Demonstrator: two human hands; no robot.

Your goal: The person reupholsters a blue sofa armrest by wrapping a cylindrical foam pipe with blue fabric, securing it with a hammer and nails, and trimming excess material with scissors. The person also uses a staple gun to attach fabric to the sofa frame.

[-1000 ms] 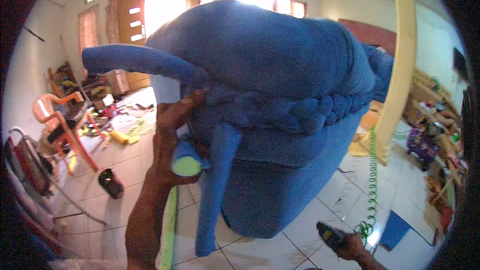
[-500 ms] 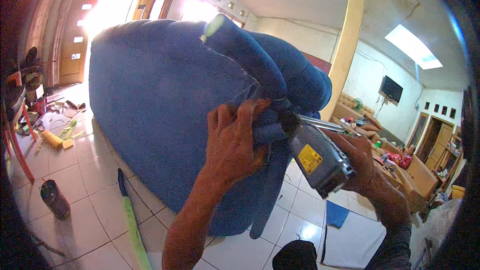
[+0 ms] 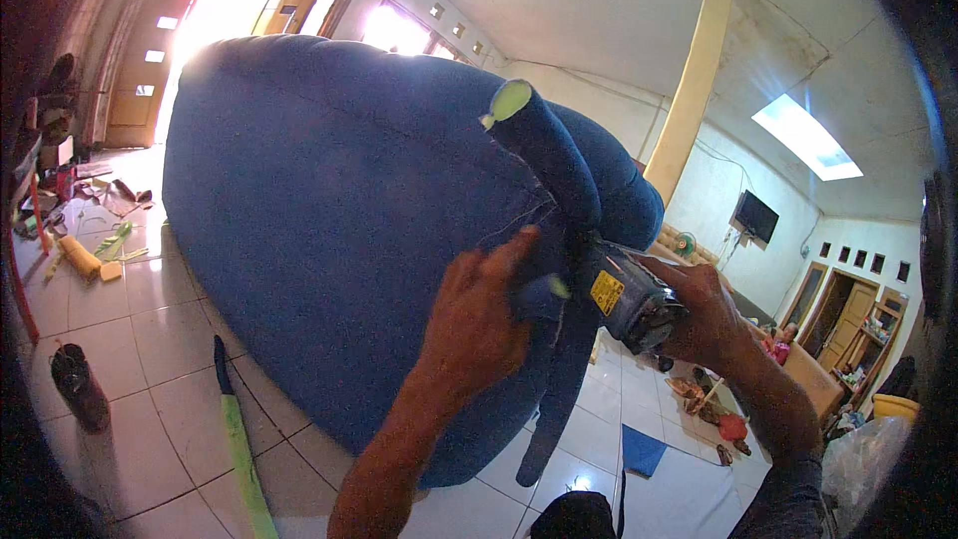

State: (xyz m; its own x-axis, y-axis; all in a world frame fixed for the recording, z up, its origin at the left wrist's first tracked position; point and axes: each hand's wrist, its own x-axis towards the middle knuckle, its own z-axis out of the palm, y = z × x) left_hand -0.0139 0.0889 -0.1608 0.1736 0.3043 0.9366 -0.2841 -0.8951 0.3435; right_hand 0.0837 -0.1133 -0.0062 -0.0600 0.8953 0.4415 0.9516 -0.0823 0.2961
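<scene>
A large blue fabric-covered sofa piece [image 3: 329, 200] fills the middle, tilted up on the floor. At its right edge is a padded blue roll [image 3: 554, 155], its cut end showing pale green foam [image 3: 512, 100]. My left hand [image 3: 474, 324] lies at the seam with its index finger stretched along it; finger and thumb are around a short blue padded strip [image 3: 539, 301] with a pale green tip. My right hand [image 3: 704, 314] grips a grey staple gun [image 3: 639, 304] with a yellow label. Its nose meets the fabric below the roll, and the contact point is hidden.
A long green-and-blue strip [image 3: 239, 439] and a dark shoe [image 3: 80, 387] lie on the tiled floor at left. A yellow roll [image 3: 80, 258] lies among clutter farther back. Blue cloth [image 3: 644, 449] is at lower right. A person [image 3: 781, 339] sits far right near a yellow pillar [image 3: 694, 80].
The staple gun has moved up and left against the fabric, and its silver rail no longer shows. My left index finger has straightened along the seam. The view has shifted slightly.
</scene>
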